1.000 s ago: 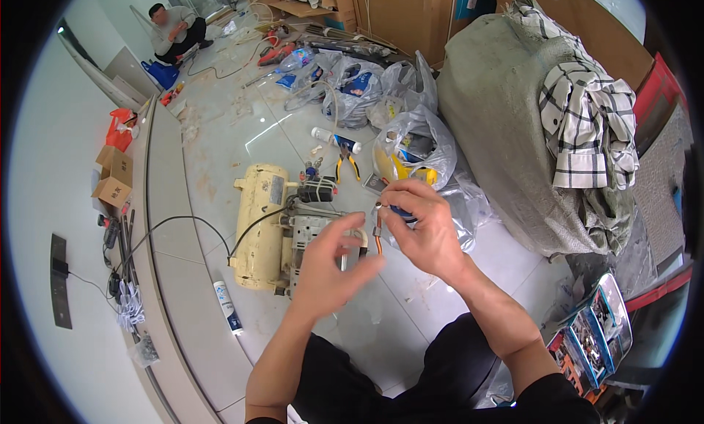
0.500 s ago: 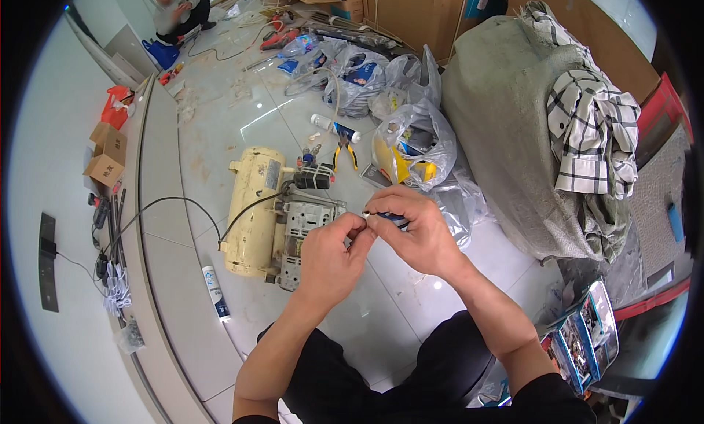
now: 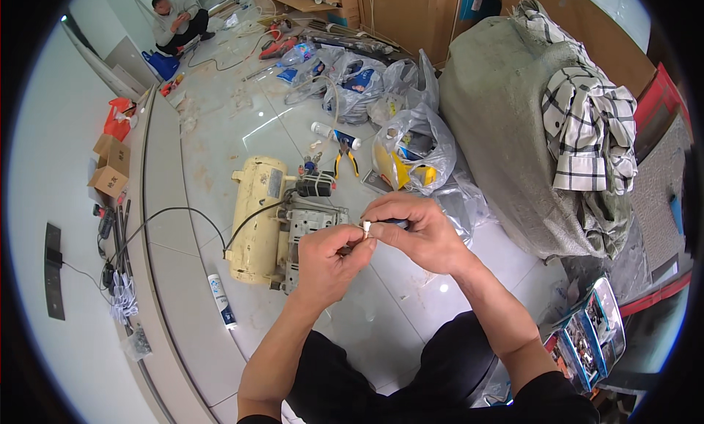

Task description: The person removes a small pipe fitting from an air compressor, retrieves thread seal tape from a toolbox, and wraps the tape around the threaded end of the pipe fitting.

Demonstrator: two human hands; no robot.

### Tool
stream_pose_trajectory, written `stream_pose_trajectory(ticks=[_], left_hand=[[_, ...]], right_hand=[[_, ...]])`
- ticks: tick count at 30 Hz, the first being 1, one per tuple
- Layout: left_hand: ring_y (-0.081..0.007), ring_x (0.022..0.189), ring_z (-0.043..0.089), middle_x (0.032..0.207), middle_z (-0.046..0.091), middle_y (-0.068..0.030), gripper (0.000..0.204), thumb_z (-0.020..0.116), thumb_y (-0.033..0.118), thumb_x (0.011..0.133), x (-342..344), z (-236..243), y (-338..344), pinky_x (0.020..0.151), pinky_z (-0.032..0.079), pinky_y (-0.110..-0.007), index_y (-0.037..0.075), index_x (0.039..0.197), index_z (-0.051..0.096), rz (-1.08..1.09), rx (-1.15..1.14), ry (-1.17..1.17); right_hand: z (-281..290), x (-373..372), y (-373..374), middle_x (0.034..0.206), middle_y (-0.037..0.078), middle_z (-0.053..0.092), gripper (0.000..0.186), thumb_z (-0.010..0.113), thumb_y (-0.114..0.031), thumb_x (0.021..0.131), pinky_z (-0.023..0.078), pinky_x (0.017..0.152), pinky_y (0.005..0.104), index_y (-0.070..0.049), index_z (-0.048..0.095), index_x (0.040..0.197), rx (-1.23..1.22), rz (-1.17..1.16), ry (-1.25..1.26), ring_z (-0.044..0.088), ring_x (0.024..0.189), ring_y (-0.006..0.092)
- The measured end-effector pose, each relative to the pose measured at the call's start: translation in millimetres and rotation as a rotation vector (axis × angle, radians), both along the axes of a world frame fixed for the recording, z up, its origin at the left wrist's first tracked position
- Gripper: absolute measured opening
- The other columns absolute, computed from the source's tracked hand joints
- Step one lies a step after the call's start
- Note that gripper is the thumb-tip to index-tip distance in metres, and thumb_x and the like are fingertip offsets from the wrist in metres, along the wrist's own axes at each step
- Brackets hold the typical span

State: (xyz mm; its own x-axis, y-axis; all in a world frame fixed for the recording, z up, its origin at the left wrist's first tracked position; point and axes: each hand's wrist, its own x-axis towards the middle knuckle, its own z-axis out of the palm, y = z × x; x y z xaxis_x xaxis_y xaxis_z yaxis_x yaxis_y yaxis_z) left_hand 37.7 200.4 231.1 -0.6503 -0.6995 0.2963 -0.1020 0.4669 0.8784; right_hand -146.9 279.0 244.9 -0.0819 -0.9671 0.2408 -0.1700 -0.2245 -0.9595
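My left hand [image 3: 334, 252] is closed in a pinch on a small white piece [image 3: 367, 226], too small to name. My right hand [image 3: 416, 232] meets it fingertip to fingertip at the same piece. A dark handle [image 3: 398, 223] shows between the right thumb and fingers; what it belongs to is hidden in the grip. Just behind and left of my hands, a cream air compressor [image 3: 257, 219] lies on the tiles, with a grey motor [image 3: 312, 220] along its side. Past my hands rest yellow-and-black pliers [image 3: 345, 159] and a sealant tube [image 3: 336, 135].
Plastic bags [image 3: 416, 149] of goods lie beyond my right hand, beside a large cloth-covered bundle [image 3: 506, 145]. A second tube [image 3: 221, 301] lies at left. An open parts case [image 3: 587, 340] stands at lower right. Another person [image 3: 176, 24] squats far left.
The white piece shows more plainly between my fingertips now. Both hands have sunk slightly in the picture, and the view has shifted a little.
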Motion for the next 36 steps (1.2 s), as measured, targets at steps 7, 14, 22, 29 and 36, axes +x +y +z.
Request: stream_pose_trajectory(ticks=[7, 14, 22, 29, 36], left_hand=[[-0.0191, 0.072, 0.06, 0.087, 0.065, -0.0096, 0.014, 0.075, 0.007, 0.089, -15.2, -13.0, -0.9, 0.069, 0.05, -0.03, 0.0, 0.096, 0.065, 0.098, -0.31, 0.188], [-0.0087, 0.074, 0.059, 0.087, 0.064, -0.0045, 0.015, 0.065, 0.012, 0.1, -25.9, -23.4, 15.4, 0.067, 0.052, -0.025, -0.001, 0.095, 0.059, 0.189, 0.221, 0.353], [-0.0058, 0.068, 0.059, 0.079, 0.063, -0.0021, 0.015, 0.058, 0.014, 0.105, -26.1, -22.2, 14.3, 0.06, 0.05, -0.022, 0.0, 0.099, 0.06, 0.15, 0.182, 0.22], [-0.0061, 0.058, 0.059, 0.08, 0.066, -0.0035, 0.015, 0.057, 0.015, 0.105, -24.2, -17.0, 17.4, 0.05, 0.047, -0.022, 0.001, 0.103, 0.059, 0.175, 0.385, 0.269], [-0.0052, 0.061, 0.058, 0.086, 0.065, -0.0031, 0.021, 0.054, 0.022, 0.107, -19.8, -8.3, 16.7, 0.052, 0.048, -0.022, 0.002, 0.106, 0.06, 0.106, 0.577, 0.32]], right_hand=[[-9.3, 13.4, -6.1, 0.105, 0.008, 0.07, 0.016, 0.069, -0.009, 0.093, 0.048, 0.086, 0.0292, 0.002, 0.073, 0.104, 0.046, -0.083, -0.324, 0.063, 0.095, 0.014], [-12.0, 25.1, -7.2, 0.11, 0.008, 0.067, 0.015, 0.067, -0.004, 0.095, 0.053, 0.084, 0.0285, 0.003, 0.073, 0.107, -0.014, -0.185, -0.369, 0.063, 0.095, 0.013], [-12.7, 21.4, -8.6, 0.111, 0.01, 0.067, 0.016, 0.066, -0.006, 0.095, 0.053, 0.08, 0.0281, 0.005, 0.073, 0.106, -0.069, -0.234, -0.221, 0.064, 0.094, 0.0131], [-8.0, 30.8, -4.8, 0.099, 0.016, 0.068, 0.025, 0.066, -0.011, 0.093, 0.053, 0.082, 0.0351, 0.002, 0.065, 0.114, -0.076, -0.351, -0.047, 0.068, 0.09, 0.0273], [-11.6, 24.7, -7.9, 0.098, 0.016, 0.066, 0.022, 0.067, -0.012, 0.094, 0.053, 0.08, 0.0379, 0.001, 0.064, 0.111, -0.123, -0.336, 0.103, 0.067, 0.089, 0.031]])
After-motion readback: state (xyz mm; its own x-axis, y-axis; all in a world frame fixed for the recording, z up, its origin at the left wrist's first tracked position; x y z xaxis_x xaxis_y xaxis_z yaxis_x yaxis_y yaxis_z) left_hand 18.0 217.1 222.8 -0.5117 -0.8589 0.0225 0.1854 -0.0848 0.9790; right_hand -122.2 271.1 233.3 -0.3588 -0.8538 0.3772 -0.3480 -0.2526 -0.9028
